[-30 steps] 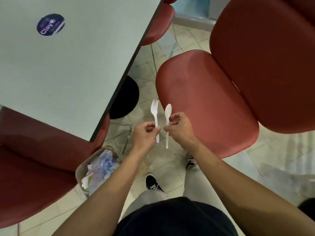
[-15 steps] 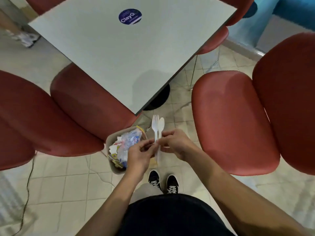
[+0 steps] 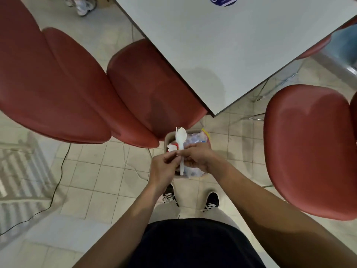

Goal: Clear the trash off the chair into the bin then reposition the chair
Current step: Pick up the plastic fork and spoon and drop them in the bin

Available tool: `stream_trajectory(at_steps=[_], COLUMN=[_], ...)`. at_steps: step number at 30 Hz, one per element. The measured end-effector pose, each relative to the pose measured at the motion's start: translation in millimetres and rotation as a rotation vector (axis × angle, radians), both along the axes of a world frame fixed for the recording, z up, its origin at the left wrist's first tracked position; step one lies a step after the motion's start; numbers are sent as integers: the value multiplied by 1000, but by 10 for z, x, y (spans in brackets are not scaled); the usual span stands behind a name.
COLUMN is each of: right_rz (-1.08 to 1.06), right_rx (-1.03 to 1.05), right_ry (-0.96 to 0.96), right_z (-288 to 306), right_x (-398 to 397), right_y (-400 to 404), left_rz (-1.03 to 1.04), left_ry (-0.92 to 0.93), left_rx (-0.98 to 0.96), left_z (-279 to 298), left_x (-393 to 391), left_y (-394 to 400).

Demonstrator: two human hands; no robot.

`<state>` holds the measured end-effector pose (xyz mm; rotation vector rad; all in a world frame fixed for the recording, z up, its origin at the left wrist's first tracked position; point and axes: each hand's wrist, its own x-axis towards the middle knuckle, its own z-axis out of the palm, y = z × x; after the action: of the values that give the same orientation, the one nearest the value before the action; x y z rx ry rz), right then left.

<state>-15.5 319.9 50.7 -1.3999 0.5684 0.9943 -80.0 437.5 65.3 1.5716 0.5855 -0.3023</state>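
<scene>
The spoon [image 3: 181, 135] and the fork [image 3: 177, 130] behind it look like white plastic, smooth and slightly shiny. The bin [image 3: 168, 136] has a dull beige rim and holds crumpled clear plastic wrappers [image 3: 195, 139] that glint. The red chair seats [image 3: 309, 144] appear smooth, moulded and semi-glossy, with soft highlights. The table top [image 3: 231, 55] is a matt pale laminate with a dark edge. The floor tiles [image 3: 96, 176] are glazed cream ceramic, some cracked.
</scene>
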Motion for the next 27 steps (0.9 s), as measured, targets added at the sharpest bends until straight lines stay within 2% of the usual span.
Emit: stream_trajectory(at_steps=[6,10,19,23,27], right_rz=[-54,-107,-246,-219,-50], right_rx=[0,-107,-318,-437,-586], right_ry=[60,116,73,31,-83], right_z=[-185,-387,-870,-902,-826], right_x=[138,186,324,344,293], right_y=[454,675,798,825,765], left_rz=[-49,-51,-143,-157,-203], left_ry=[99,119,170,161,148], left_rx=[82,82,102,110,111], left_z=[-173,-252,-336,-327,-329], left_x=[148,190,113,89,104], left_y=[486,664,881,947,914])
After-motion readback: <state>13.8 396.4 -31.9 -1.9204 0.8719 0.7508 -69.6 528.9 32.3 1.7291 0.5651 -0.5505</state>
